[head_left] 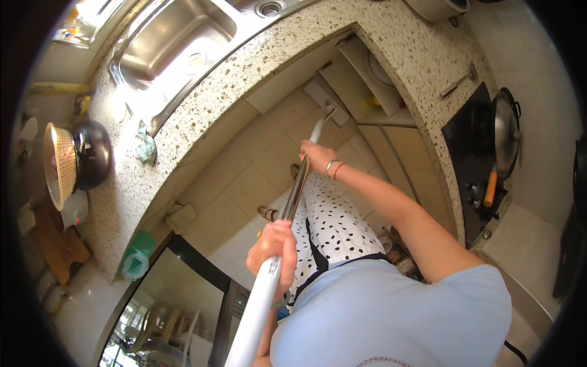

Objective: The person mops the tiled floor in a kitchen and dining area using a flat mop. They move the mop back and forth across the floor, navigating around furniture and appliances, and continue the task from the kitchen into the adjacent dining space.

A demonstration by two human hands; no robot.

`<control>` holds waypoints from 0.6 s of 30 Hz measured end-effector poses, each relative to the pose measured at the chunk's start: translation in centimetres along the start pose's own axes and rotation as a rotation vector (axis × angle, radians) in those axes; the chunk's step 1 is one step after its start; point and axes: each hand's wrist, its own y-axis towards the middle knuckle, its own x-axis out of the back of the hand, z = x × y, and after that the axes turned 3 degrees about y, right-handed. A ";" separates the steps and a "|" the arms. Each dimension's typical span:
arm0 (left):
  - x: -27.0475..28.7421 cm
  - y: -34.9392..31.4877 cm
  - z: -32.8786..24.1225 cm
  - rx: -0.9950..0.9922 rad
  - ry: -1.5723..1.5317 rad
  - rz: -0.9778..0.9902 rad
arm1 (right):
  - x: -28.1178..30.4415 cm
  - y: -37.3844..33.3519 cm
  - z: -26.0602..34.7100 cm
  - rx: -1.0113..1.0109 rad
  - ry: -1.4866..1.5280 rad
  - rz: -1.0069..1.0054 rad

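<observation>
A flat mop slants away from me, its long white and metal pole [298, 186] running from the lower edge toward the far floor. My left hand [273, 260] is wrapped round the near part of the pole, where the white grip meets the metal. Farther down, my right hand [318, 159], with bangles at the wrist, closes round the pole near its lower white section. The whitish flat mop head [327, 101] lies on the tiled floor [244, 177] beside the open lower cabinet in the corner.
A speckled counter [202, 122] curves round the floor, with a steel sink [177, 43] at the far left. On the right stand a black cooktop [468, 140] and a lidded pan [506, 134]. A dark-framed glass door [165, 306] is at the lower left. My feet stand near the pole.
</observation>
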 end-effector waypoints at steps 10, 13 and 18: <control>4.2 -3.2 -8.9 0.070 0.149 -0.082 | -5.4 -5.9 8.5 0.166 0.102 0.191; 3.7 -2.3 -8.7 -0.042 0.142 0.006 | -4.2 -6.2 7.7 0.208 0.082 0.088; 2.1 -0.4 -6.3 -0.082 0.023 0.033 | -2.0 -4.4 4.3 0.140 0.063 -0.149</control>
